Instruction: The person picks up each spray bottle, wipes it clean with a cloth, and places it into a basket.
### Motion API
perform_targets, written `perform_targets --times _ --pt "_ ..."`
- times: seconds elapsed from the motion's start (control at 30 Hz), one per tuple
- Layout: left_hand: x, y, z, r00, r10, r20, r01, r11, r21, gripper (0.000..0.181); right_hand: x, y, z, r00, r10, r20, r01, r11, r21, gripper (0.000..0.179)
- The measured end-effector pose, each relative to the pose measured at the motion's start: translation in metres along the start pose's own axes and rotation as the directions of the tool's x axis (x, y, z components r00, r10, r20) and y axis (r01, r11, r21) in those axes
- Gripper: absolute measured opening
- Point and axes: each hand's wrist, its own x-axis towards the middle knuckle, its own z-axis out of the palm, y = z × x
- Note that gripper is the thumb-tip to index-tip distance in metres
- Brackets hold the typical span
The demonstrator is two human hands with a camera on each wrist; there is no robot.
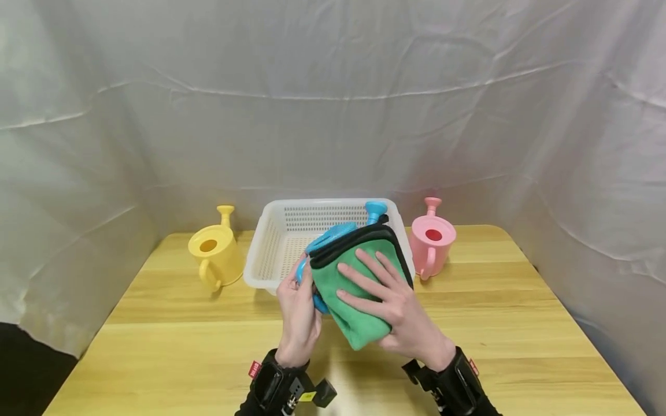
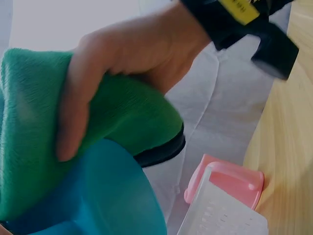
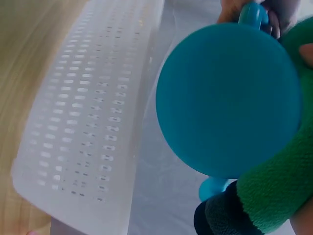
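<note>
My left hand (image 1: 299, 318) grips the handle of a blue watering can (image 1: 333, 232), tilted with its round base turned to the right wrist view. That base (image 3: 227, 100) shows no marks. My right hand (image 1: 395, 306) holds a folded green cloth (image 1: 359, 323) with black edging against the can, its fingers spread over the outside. In the left wrist view a digit of the right hand (image 2: 127, 54) bends round the cloth's other side. Much of the can is hidden behind the cloth. Its blue sprinkler head (image 1: 376, 209) sticks up beyond the cloth.
Behind the hands is a white perforated basket (image 1: 278, 231) on the wooden table (image 1: 198, 358). A yellow watering can (image 1: 226, 254) stands left of it, a pink watering can (image 1: 432, 245) right of it. Grey fabric (image 1: 333, 138) hangs behind and at both sides.
</note>
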Motion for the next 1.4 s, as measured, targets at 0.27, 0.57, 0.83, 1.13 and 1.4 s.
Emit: perform_targets --times 0.27,0.57,0.83,1.13,1.4 --pt "-0.002 -0.002 0.004 1.0 -0.013 0.0 0.013 1.0 0.005 0.04 0.002 -0.002 0.002 0.999 0.05 -0.004 -0.05 0.996 -0.076 0.057" --pt "0.002 0.003 0.001 1.0 -0.019 -0.005 0.019 1.0 0.002 0.041 -0.001 -0.001 -0.001 0.999 -0.044 0.027 0.045 0.997 -0.062 0.039" --pt "0.001 0.004 0.002 0.998 -0.056 -0.038 0.056 0.998 -0.007 0.042 -0.015 -0.002 -0.01 0.991 -0.083 0.108 0.089 0.995 -0.044 0.041" --pt "-0.001 0.004 -0.002 0.999 -0.03 -0.026 0.029 1.0 -0.008 0.04 0.009 -0.001 0.003 0.998 0.026 0.056 -0.022 0.996 -0.082 0.07" --pt "-0.001 0.001 0.0 0.999 -0.03 -0.027 0.03 1.0 -0.004 0.042 -0.016 -0.003 -0.008 0.995 -0.048 0.085 0.051 0.998 -0.027 0.041"
